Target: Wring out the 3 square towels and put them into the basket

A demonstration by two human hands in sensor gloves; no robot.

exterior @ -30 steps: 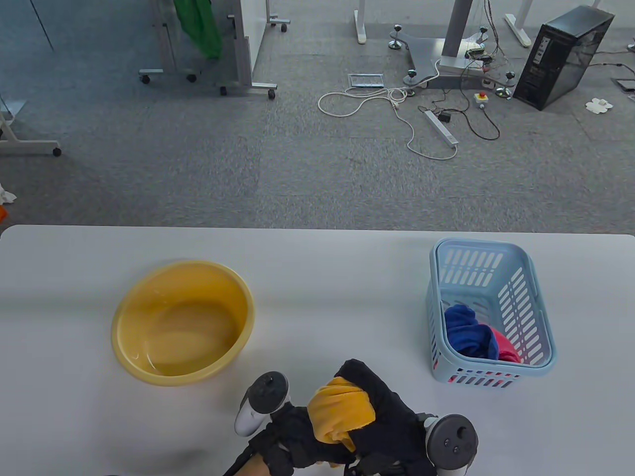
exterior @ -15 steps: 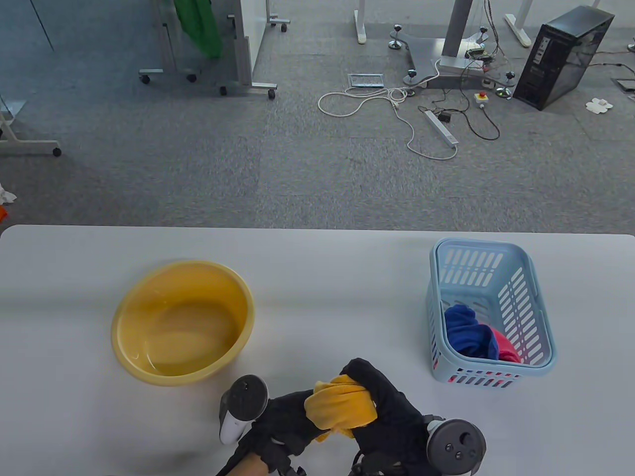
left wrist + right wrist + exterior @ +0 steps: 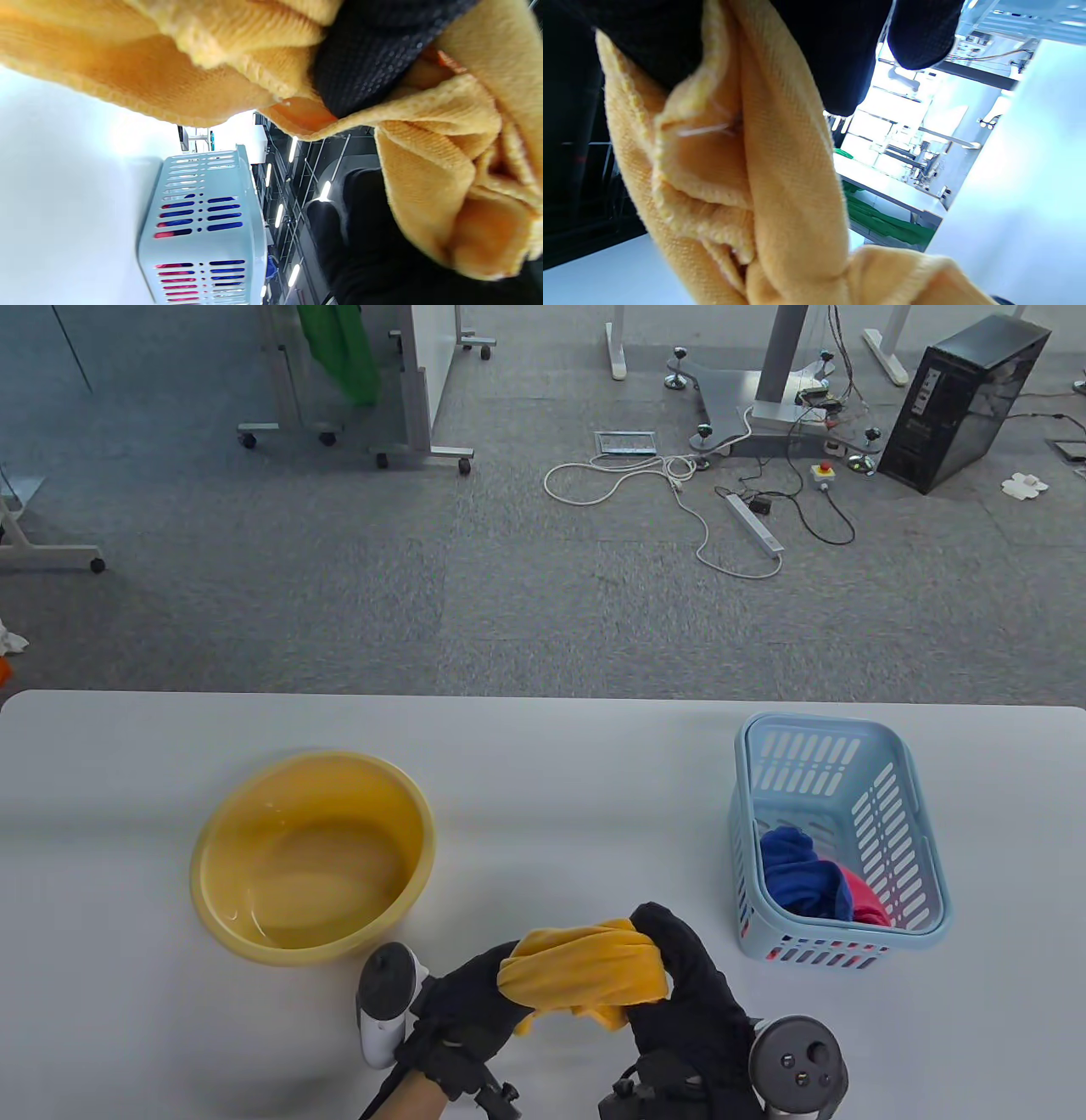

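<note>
A yellow towel (image 3: pixel 585 971) is bunched and twisted between my two hands above the table's front edge. My left hand (image 3: pixel 471 1005) grips its left end and my right hand (image 3: pixel 679 984) grips its right end. Up close in the wrist views the yellow towel (image 3: pixel 424 169) (image 3: pixel 780 178) fills most of the picture, wrapped around my gloved fingers (image 3: pixel 365 55). The light blue basket (image 3: pixel 840 729) stands at the right and holds a blue towel (image 3: pixel 797 869) and a red towel (image 3: pixel 865 899). The same basket (image 3: pixel 203 228) shows in the left wrist view.
A yellow basin (image 3: pixel 312 857) with a little water stands left of my hands. The white table (image 3: pixel 551 780) runs between basin and basket. Beyond the far edge lies a carpeted floor with cables, desk legs and a computer tower (image 3: pixel 963 403).
My hands have spread apart, the left going left and the right going right and forward. The yellow towel has stretched into a longer twisted roll between them.
</note>
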